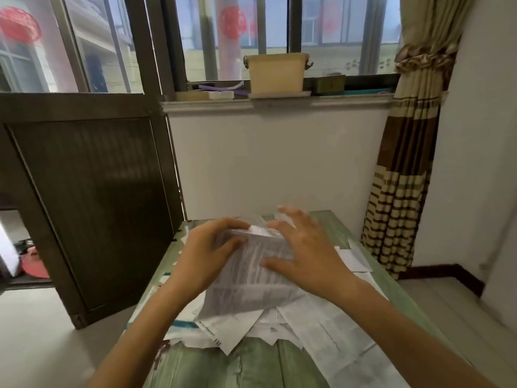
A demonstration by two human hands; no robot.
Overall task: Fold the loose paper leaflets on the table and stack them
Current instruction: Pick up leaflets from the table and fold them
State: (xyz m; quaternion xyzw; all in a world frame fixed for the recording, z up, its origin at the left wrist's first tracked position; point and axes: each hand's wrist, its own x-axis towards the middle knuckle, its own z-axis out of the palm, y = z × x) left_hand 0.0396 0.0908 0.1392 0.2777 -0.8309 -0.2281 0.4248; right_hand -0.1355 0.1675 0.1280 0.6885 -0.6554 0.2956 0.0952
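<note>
Leaflet lay mid-table, toward the far edge, on top of a loose spread of other leaflets that reached the right edge and the near half. Left hand gripped the leaflet's far left part, thumb and fingers curled round a raised fold. Right hand lay flat on it, fingers straight and spread, pressing down, grasping nothing. Print too blurred to read. Beige box stood on the window sill beyond the far edge.
</note>
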